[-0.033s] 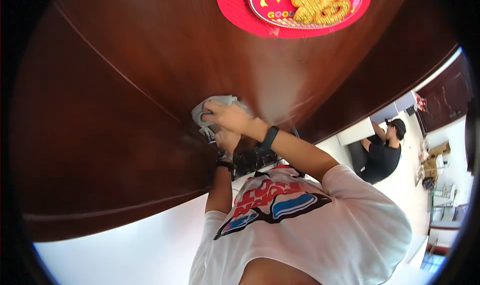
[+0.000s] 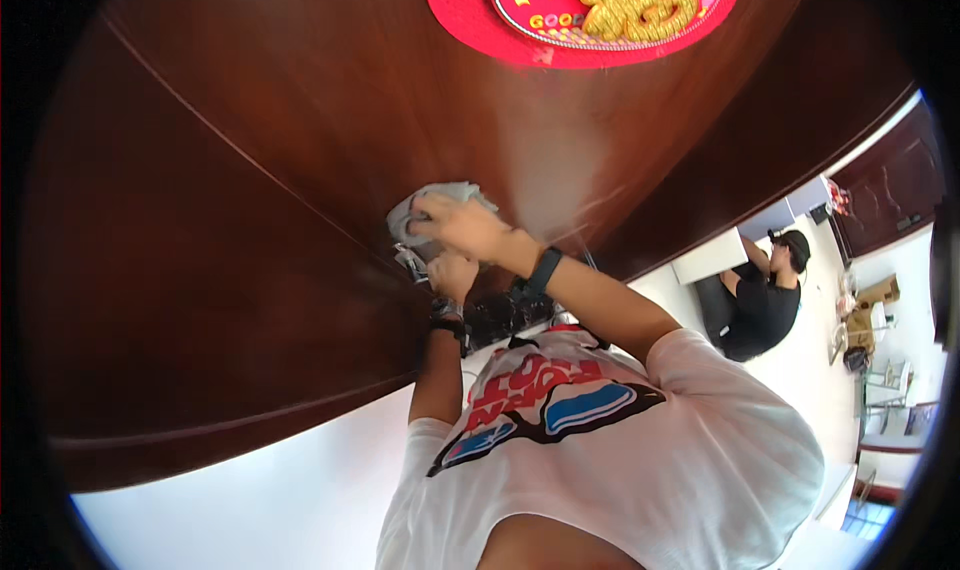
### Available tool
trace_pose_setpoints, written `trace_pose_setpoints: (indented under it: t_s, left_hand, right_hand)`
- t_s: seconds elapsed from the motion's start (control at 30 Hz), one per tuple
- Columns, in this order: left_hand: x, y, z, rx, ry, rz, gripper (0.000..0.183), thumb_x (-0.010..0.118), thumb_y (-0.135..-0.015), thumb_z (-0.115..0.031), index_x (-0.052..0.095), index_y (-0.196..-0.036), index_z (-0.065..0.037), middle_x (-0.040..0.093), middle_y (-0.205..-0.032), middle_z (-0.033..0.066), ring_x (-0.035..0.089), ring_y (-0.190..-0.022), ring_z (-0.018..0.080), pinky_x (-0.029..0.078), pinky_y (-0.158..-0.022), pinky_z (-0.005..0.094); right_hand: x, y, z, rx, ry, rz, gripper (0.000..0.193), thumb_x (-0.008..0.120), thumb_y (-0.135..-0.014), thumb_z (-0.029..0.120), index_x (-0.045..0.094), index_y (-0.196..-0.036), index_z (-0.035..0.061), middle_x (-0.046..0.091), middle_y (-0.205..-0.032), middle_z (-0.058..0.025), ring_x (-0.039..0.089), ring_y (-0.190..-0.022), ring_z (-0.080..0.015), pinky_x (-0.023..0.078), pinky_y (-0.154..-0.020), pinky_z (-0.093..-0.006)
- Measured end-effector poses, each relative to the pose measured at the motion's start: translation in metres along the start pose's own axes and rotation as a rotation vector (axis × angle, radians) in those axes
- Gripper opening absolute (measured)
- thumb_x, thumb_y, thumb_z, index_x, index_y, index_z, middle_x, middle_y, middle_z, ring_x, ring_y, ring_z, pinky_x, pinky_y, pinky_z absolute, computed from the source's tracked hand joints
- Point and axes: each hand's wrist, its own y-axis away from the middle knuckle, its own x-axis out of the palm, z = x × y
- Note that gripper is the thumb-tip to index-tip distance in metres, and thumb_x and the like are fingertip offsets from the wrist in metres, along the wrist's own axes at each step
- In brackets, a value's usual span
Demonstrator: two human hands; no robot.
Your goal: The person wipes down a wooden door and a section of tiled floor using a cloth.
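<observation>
A crumpled grey cloth (image 2: pixel 437 192) lies against a dark reddish-brown wooden door panel (image 2: pixel 330 100). My right hand (image 2: pixel 462 232) presses on the cloth with bent fingers, its forearm coming in from the right with a black wristband. Just below it, my left hand (image 2: pixel 453 275) is closed next to a small shiny metal piece (image 2: pixel 411 263), which looks like a door handle and seems to be in its fingers. Part of the left hand's grip is hidden behind the right hand. A watch and a dark band sit on the left wrist.
A round red ornament (image 2: pixel 465 40) with a raised gold character hangs on the panel at the top. Black shiny clutter (image 2: pixel 500 315) shows under my right forearm. At the right, another person (image 2: pixel 765 305) in black sits by a white table (image 2: pixel 710 260); cardboard boxes (image 2: pixel 880 292) stand behind.
The right hand and cloth have shifted slightly to the right, and more of the metal piece shows. The left hand stays beside it. The whole view has tilted a little.
</observation>
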Motion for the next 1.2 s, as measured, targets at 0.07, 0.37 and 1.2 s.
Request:
trace_pose_setpoints:
  t_s: [0.07, 0.37, 1.2]
  left_hand:
    - [0.006, 0.002, 0.006, -0.012, 0.040, 0.147, 0.030, 0.072, -0.103, -0.040, 0.085, -0.095, -0.014, 0.080, -0.076, 0.0187, 0.079, -0.069, 0.0441, 0.065, -0.070, 0.0579]
    - [0.014, -0.008, -0.005, -0.042, -0.024, 0.230, 0.033, 0.066, -0.104, -0.039, 0.085, -0.095, -0.013, 0.081, -0.079, 0.0203, 0.081, -0.072, 0.0452, 0.065, -0.070, 0.0584]
    - [0.021, 0.008, -0.022, -0.233, -0.220, 0.398, 0.037, 0.070, -0.100, -0.041, 0.089, -0.099, -0.010, 0.085, -0.105, 0.0251, 0.083, -0.100, 0.0475, 0.065, -0.090, 0.0619]
  right_hand:
    - [-0.014, 0.024, -0.017, 0.087, 0.039, -0.004, 0.043, 0.082, -0.084, 0.009, 0.077, -0.125, 0.0197, 0.064, -0.134, -0.0048, 0.070, -0.130, -0.0300, 0.065, -0.081, -0.0487]
    - [-0.077, 0.125, -0.108, 0.140, 0.039, -0.095, 0.039, 0.078, -0.086, 0.001, 0.075, -0.122, 0.0130, 0.067, -0.130, -0.0107, 0.071, -0.130, -0.0361, 0.061, -0.102, -0.0502]
    - [-0.321, 0.305, -0.304, 0.487, 0.298, -0.927, 0.038, 0.073, -0.107, 0.003, 0.067, -0.144, -0.0033, 0.067, -0.150, -0.0292, 0.059, -0.148, -0.0516, 0.044, -0.128, -0.0584]
